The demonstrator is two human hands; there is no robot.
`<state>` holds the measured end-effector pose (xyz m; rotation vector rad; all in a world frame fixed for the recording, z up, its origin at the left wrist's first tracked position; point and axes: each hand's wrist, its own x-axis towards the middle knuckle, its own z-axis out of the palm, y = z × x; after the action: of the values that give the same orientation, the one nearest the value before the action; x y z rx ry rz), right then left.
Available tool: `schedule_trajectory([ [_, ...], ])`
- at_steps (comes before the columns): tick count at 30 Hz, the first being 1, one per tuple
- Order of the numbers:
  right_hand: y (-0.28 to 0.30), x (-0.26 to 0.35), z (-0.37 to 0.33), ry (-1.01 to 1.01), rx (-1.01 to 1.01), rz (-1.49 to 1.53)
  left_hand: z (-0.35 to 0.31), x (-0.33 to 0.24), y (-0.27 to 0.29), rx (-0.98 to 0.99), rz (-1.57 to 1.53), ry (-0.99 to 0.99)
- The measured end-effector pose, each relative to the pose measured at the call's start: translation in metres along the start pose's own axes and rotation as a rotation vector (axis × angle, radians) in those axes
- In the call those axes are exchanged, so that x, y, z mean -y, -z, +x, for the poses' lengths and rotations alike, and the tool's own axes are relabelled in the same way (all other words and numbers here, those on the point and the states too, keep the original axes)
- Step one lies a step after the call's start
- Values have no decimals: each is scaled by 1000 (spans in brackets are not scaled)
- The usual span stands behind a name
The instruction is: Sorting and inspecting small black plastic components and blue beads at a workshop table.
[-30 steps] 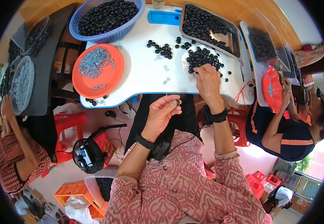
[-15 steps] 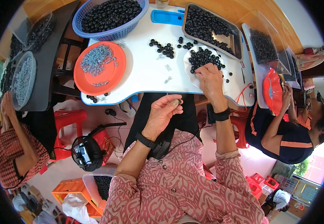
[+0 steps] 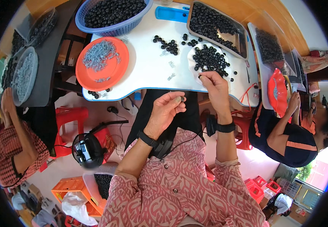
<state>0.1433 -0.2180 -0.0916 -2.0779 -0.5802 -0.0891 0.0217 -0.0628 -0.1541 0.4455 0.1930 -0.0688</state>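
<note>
My left hand, over my lap below the table edge, pinches a small dark round piece between thumb and fingertips. Above the near table edge, my right hand has thumb and forefinger closed on a black round bead-like piece. Just beyond it, a white scalloped plate bears a heap of similar black pieces. More of these black pieces lie loose on the white table. Small silvery pieces are piled on an orange-red plate to the left.
A blue basket of black pieces stands at the back left. At the back right is a metal tray, with a blue tray beside it. Co-workers sit left and right. A red stool stands below left.
My right hand has drawn back from the heap on the white plate toward me, a black bead-like piece now visible in its fingers. The left hand keeps its pinch nearly in place.
</note>
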Motion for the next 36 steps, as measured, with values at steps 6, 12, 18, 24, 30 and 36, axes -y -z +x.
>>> schedule_trajectory([
  [6,-2,20,-31,-477,150,705,-5,-1,-11,16,33,-42],
  [12,-17,24,-47,-358,193,736,-7,-3,-17,13,38,-55],
  [18,-20,31,-54,-225,121,571,-9,-3,-18,20,34,-57],
  [24,-20,28,-63,-257,103,613,-11,-1,-17,26,58,-75],
  [30,-24,34,-64,-244,56,537,-11,-2,-17,32,47,-68],
  [36,-29,35,-65,-167,12,467,-10,-1,-17,45,31,-54],
])
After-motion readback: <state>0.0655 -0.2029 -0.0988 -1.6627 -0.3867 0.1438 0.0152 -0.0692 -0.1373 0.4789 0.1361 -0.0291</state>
